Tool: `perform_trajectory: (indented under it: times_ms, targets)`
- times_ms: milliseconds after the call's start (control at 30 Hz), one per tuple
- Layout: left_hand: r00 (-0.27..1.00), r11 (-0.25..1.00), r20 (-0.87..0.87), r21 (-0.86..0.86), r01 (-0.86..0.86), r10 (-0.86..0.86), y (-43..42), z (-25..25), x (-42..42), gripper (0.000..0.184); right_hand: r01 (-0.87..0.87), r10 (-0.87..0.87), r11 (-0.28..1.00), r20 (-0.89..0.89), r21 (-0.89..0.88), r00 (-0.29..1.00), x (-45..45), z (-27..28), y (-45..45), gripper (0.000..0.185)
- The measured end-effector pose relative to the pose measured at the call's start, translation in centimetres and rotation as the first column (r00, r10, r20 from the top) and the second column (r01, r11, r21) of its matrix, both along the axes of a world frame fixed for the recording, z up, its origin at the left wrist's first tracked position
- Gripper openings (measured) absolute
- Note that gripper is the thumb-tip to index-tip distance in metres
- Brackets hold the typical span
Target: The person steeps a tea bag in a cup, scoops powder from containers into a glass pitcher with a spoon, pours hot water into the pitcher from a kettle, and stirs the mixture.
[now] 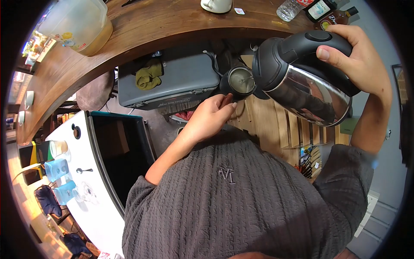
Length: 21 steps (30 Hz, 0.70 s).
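Note:
My right hand [364, 64] is closed around the black handle of an electric kettle [308, 93] with a shiny metal body. The kettle is tilted, its spout end over a small dark pot [242, 81]. Liquid shows inside the pot, and a thin stream seems to enter it from the kettle. My left hand [212, 115] grips the pot by its brown handle [226, 101] and keeps it level in front of my chest. Part of the pot's rim lies close to the kettle's spout; whether they touch I cannot tell.
A curved wooden counter [172, 26] runs beyond my hands, bearing a plastic tub [79, 28], a white cup [216, 5] and several bottles [320, 9]. Below it sits a grey case [185, 71] with a green cloth [149, 77]. A white-topped cabinet [88, 151] stands left.

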<state>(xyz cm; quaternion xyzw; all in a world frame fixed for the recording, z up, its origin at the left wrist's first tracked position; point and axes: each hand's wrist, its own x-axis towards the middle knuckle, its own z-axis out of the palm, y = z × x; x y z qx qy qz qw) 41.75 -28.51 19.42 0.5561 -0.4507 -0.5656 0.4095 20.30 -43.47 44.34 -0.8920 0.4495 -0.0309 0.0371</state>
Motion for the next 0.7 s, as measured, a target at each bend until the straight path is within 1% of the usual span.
perform_trajectory:
  times_ms: [67, 167, 267, 300, 367, 400, 467, 500, 567, 600, 667, 700]
  targets:
    - [1.000, 1.000, 0.005, -0.001, -0.001, 0.001, 0.0, 0.0, 0.1, 0.035, 0.003, -0.001, 0.998, -0.024, 0.061, 1.000, 0.4, 0.1, 0.0, 0.056]
    - [1.000, 1.000, 0.001, -0.014, -0.005, 0.005, 0.1, -0.1, 0.2, 0.035, -0.018, 0.018, 0.996, -0.006, 0.085, 1.000, 0.7, 0.0, 0.1, 0.055]
    - [1.000, 0.999, -0.008, -0.033, -0.012, 0.012, 0.1, -0.5, 0.3, 0.035, -0.012, 0.007, 0.995, 0.049, 0.098, 0.999, 0.7, -0.4, 0.2, 0.055]
    - [1.000, 0.999, -0.008, -0.040, -0.015, 0.014, 0.1, -0.6, 0.4, 0.035, -0.033, 0.030, 0.999, 0.064, 0.043, 0.998, 0.5, -0.6, 0.1, 0.055]
    - [1.000, 1.000, 0.005, -0.023, -0.009, 0.009, 0.2, 0.0, 0.6, 0.035, -0.052, 0.053, 0.999, 0.077, -0.012, 0.996, 0.5, -0.6, 0.1, 0.055]
    - [1.000, 1.000, 0.018, -0.006, -0.004, 0.004, 0.2, 0.2, 0.7, 0.035, -0.032, 0.029, 0.998, 0.070, 0.054, 0.997, 0.8, -0.5, 0.1, 0.055]
    - [1.000, 1.000, 0.023, 0.005, -0.003, 0.003, 0.2, 0.3, 0.8, 0.035, -0.012, 0.005, 0.993, 0.063, 0.119, 0.998, 2.6, 0.5, 1.1, 0.054]
    - [1.000, 1.000, 0.026, 0.016, -0.002, 0.002, 0.2, 0.3, 0.9, 0.035, 0.004, -0.007, 0.987, 0.020, 0.158, 1.000, 4.2, 1.5, 2.4, 0.054]
    - [1.000, 1.000, 0.023, 0.008, -0.004, 0.004, 0.2, 0.4, 1.1, 0.034, 0.022, -0.018, 0.980, -0.022, 0.196, 1.000, 4.3, 1.4, 2.4, 0.054]
    - [1.000, 1.000, 0.020, 0.001, -0.006, 0.006, 0.3, 0.4, 1.1, 0.034, -0.009, 0.009, 0.993, 0.004, 0.119, 1.000, 2.5, 0.4, 0.9, 0.054]
    - [1.000, 1.000, 0.022, -0.007, -0.004, 0.004, 0.3, 0.3, 1.3, 0.034, -0.038, 0.037, 0.998, 0.029, 0.041, 0.999, 1.9, -0.2, 0.1, 0.053]
    - [1.000, 1.000, 0.023, -0.015, -0.002, 0.002, 0.3, 0.3, 1.5, 0.034, -0.036, 0.034, 0.997, 0.027, 0.063, 0.999, 1.9, -0.1, 0.0, 0.053]
